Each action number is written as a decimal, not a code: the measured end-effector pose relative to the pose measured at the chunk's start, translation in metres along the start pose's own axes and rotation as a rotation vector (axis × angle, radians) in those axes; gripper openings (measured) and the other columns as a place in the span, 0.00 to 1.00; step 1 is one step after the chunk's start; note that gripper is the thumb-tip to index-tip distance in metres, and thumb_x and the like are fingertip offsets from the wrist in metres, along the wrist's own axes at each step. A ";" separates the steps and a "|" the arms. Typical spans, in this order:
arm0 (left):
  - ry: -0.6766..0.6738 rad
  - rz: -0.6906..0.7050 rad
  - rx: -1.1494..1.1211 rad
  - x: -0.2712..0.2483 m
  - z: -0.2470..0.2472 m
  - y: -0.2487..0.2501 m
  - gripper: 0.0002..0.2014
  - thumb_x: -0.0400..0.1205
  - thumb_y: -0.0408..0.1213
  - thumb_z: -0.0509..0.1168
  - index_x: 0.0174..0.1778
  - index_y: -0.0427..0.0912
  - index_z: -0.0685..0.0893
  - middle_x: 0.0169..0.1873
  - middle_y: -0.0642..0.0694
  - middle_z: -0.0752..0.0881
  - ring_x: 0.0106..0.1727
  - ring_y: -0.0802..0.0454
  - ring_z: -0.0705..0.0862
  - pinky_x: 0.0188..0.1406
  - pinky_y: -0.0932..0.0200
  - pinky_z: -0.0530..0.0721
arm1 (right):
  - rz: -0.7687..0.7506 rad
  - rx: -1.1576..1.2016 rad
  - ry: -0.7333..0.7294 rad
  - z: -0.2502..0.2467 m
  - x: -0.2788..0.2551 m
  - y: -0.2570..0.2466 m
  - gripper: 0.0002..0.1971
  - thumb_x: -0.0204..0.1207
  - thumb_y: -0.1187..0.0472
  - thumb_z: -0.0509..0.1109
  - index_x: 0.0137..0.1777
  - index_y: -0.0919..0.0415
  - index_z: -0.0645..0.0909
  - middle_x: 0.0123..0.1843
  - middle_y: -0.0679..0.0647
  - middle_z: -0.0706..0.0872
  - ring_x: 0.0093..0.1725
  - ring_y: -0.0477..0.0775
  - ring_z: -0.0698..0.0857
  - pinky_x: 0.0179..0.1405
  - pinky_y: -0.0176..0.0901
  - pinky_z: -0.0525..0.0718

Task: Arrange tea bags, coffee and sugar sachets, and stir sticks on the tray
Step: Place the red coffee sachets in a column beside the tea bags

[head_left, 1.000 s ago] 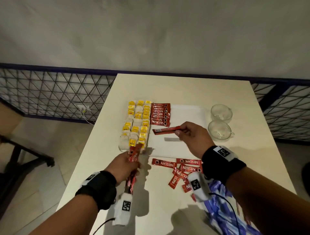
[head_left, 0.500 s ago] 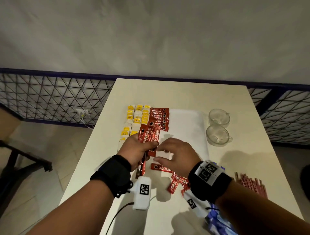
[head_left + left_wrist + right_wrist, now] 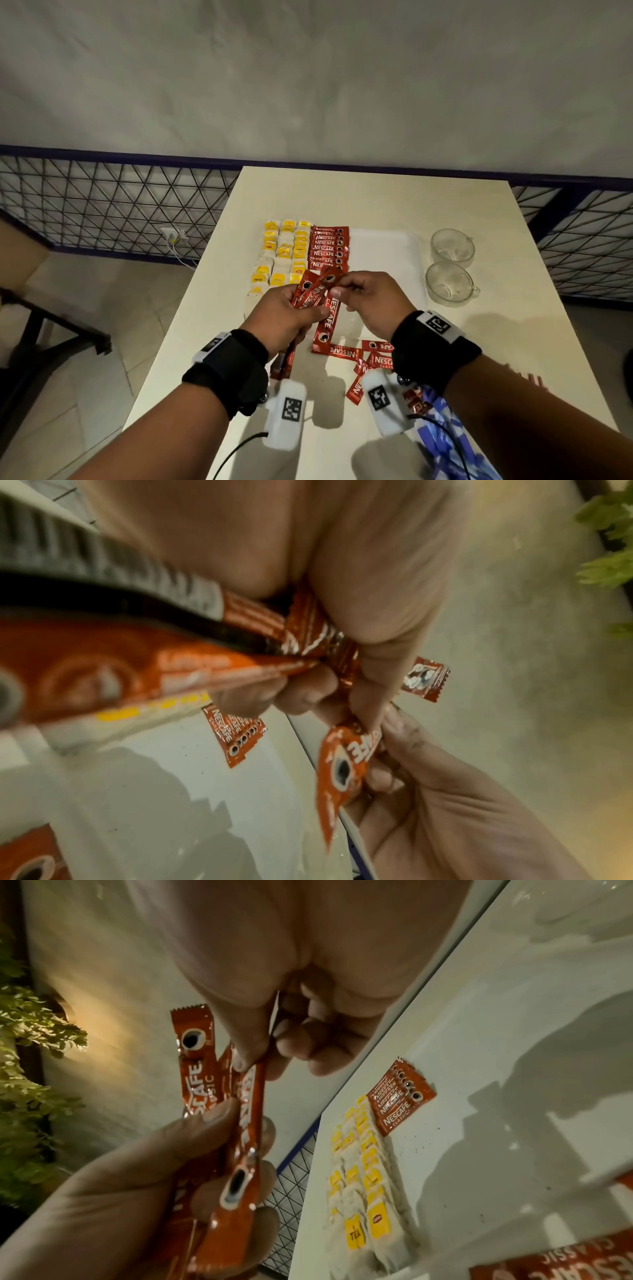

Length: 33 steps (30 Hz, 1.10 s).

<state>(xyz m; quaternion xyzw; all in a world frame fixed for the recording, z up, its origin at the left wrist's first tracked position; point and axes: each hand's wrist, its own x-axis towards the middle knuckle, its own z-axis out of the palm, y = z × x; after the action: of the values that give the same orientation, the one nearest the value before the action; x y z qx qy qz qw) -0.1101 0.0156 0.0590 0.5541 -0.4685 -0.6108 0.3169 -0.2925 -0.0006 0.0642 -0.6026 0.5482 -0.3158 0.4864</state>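
My left hand grips a bundle of red coffee sachets above the front edge of the white tray. My right hand pinches the top end of one coffee sachet in that bundle; the right wrist view shows its thumb and forefinger closed on the sachet. Yellow-tagged tea bags lie in rows on the tray's left side. Beside them lies an overlapped row of coffee sachets. The left wrist view shows the bundle running through my curled fingers.
Loose coffee sachets lie on the table in front of the tray. Two glass cups stand right of the tray. Thin red stir sticks and blue packets lie at the near right. A metal mesh railing runs behind the table.
My right hand left the row of sachets on the tray and came back to the bundle. My left hand moved forward and right with the bundle. The hands now meet over the tray's front edge.
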 end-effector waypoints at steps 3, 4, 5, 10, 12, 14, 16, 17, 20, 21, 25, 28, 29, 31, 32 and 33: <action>0.018 0.012 -0.050 0.000 0.003 0.000 0.05 0.76 0.33 0.75 0.42 0.39 0.85 0.26 0.38 0.74 0.23 0.48 0.69 0.25 0.56 0.70 | -0.010 -0.091 -0.071 0.002 0.004 -0.003 0.05 0.76 0.57 0.74 0.40 0.46 0.86 0.34 0.40 0.86 0.37 0.39 0.82 0.43 0.37 0.77; 0.035 0.017 -0.054 0.002 0.003 0.000 0.05 0.77 0.33 0.74 0.41 0.39 0.84 0.25 0.38 0.74 0.23 0.48 0.69 0.25 0.56 0.71 | -0.008 -0.079 -0.074 0.003 0.005 -0.003 0.04 0.76 0.56 0.73 0.42 0.46 0.86 0.34 0.39 0.85 0.36 0.38 0.82 0.43 0.37 0.77; 0.060 0.025 -0.067 0.003 0.003 0.000 0.05 0.77 0.33 0.74 0.40 0.39 0.83 0.24 0.39 0.75 0.23 0.48 0.70 0.26 0.56 0.72 | 0.000 -0.024 -0.069 0.004 0.005 -0.003 0.02 0.76 0.55 0.73 0.45 0.45 0.86 0.34 0.39 0.85 0.35 0.39 0.82 0.43 0.37 0.78; 0.212 -0.005 -0.633 0.010 0.003 0.004 0.04 0.79 0.32 0.69 0.44 0.42 0.80 0.28 0.48 0.77 0.23 0.54 0.72 0.22 0.61 0.74 | 0.075 0.142 -0.061 0.013 0.000 0.007 0.07 0.75 0.55 0.75 0.49 0.51 0.81 0.42 0.47 0.87 0.37 0.49 0.86 0.38 0.40 0.78; 0.227 -0.024 -0.760 0.012 0.004 0.001 0.04 0.82 0.31 0.66 0.46 0.43 0.78 0.27 0.51 0.78 0.23 0.56 0.73 0.21 0.62 0.74 | 0.091 0.158 -0.037 0.016 -0.001 0.011 0.03 0.77 0.59 0.73 0.45 0.57 0.83 0.39 0.50 0.88 0.33 0.47 0.85 0.37 0.38 0.78; 0.233 -0.049 -0.788 0.014 0.005 -0.005 0.04 0.82 0.32 0.66 0.49 0.43 0.78 0.27 0.52 0.78 0.22 0.57 0.73 0.21 0.62 0.74 | 0.093 0.223 0.014 0.018 0.001 0.014 0.04 0.78 0.61 0.72 0.43 0.61 0.82 0.37 0.51 0.89 0.30 0.45 0.84 0.34 0.33 0.78; 0.242 -0.081 -0.801 0.017 0.005 -0.010 0.05 0.82 0.33 0.66 0.52 0.42 0.78 0.27 0.52 0.79 0.22 0.57 0.73 0.21 0.63 0.74 | 0.095 0.289 0.054 0.021 0.005 0.015 0.04 0.78 0.63 0.71 0.42 0.61 0.82 0.37 0.52 0.88 0.29 0.46 0.83 0.31 0.31 0.77; 0.251 -0.093 -0.806 0.018 0.004 -0.012 0.06 0.81 0.33 0.67 0.52 0.42 0.78 0.28 0.52 0.80 0.22 0.57 0.73 0.21 0.62 0.74 | 0.099 0.306 0.059 0.022 0.008 0.015 0.04 0.78 0.63 0.71 0.41 0.59 0.83 0.36 0.51 0.88 0.29 0.46 0.82 0.31 0.32 0.77; 0.275 -0.136 -0.717 0.022 -0.003 -0.017 0.06 0.81 0.34 0.67 0.53 0.40 0.81 0.33 0.48 0.84 0.22 0.57 0.72 0.21 0.62 0.73 | 0.149 0.307 0.077 0.024 0.022 0.026 0.06 0.78 0.64 0.71 0.39 0.57 0.84 0.33 0.49 0.87 0.29 0.49 0.80 0.31 0.37 0.77; 0.284 -0.147 -0.656 0.020 -0.006 -0.019 0.06 0.82 0.34 0.67 0.53 0.38 0.82 0.37 0.47 0.87 0.22 0.56 0.72 0.22 0.62 0.72 | 0.190 0.293 0.109 0.021 0.027 0.032 0.07 0.78 0.64 0.70 0.39 0.57 0.85 0.33 0.49 0.87 0.28 0.50 0.79 0.30 0.39 0.77; 0.322 -0.172 -0.518 0.016 -0.035 -0.028 0.01 0.82 0.33 0.67 0.46 0.40 0.83 0.47 0.42 0.91 0.24 0.55 0.72 0.27 0.60 0.72 | 0.410 0.162 0.226 0.004 0.059 0.071 0.07 0.80 0.63 0.66 0.44 0.59 0.85 0.38 0.53 0.88 0.29 0.52 0.79 0.32 0.45 0.76; 0.351 -0.183 -0.486 0.013 -0.056 -0.036 0.02 0.81 0.32 0.67 0.47 0.41 0.81 0.47 0.42 0.91 0.25 0.53 0.71 0.28 0.58 0.72 | 0.505 0.033 0.195 0.000 0.076 0.086 0.09 0.80 0.63 0.64 0.41 0.55 0.84 0.41 0.53 0.89 0.31 0.52 0.81 0.32 0.42 0.77; 0.360 -0.183 -0.484 0.012 -0.061 -0.039 0.02 0.81 0.31 0.67 0.47 0.41 0.81 0.47 0.42 0.90 0.26 0.53 0.71 0.29 0.58 0.72 | 0.526 0.021 0.177 0.001 0.081 0.088 0.09 0.81 0.63 0.63 0.42 0.56 0.84 0.43 0.53 0.89 0.31 0.52 0.81 0.30 0.40 0.77; 0.381 -0.187 -0.478 0.011 -0.069 -0.044 0.01 0.81 0.30 0.66 0.46 0.40 0.81 0.46 0.42 0.91 0.25 0.52 0.71 0.28 0.58 0.72 | 0.547 -0.001 0.147 0.004 0.089 0.091 0.09 0.81 0.63 0.62 0.43 0.55 0.83 0.44 0.54 0.89 0.31 0.51 0.80 0.28 0.39 0.76; 0.389 -0.189 -0.477 0.010 -0.072 -0.046 0.02 0.82 0.30 0.66 0.46 0.40 0.81 0.45 0.43 0.91 0.25 0.53 0.71 0.27 0.58 0.72 | 0.546 -0.020 0.136 0.005 0.091 0.091 0.10 0.81 0.61 0.62 0.41 0.53 0.83 0.45 0.53 0.89 0.32 0.51 0.80 0.29 0.39 0.76; 0.394 -0.188 -0.475 0.009 -0.075 -0.047 0.02 0.82 0.30 0.65 0.46 0.40 0.80 0.45 0.43 0.91 0.25 0.53 0.72 0.26 0.58 0.72 | 0.542 -0.033 0.124 0.006 0.094 0.091 0.10 0.81 0.60 0.63 0.40 0.51 0.83 0.45 0.52 0.89 0.33 0.52 0.80 0.32 0.40 0.76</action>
<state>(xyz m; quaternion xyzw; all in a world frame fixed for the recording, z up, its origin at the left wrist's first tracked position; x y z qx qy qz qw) -0.0328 0.0080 0.0156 0.6129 -0.1894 -0.6107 0.4642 -0.3003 -0.0829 -0.0372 -0.4214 0.7231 -0.2014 0.5090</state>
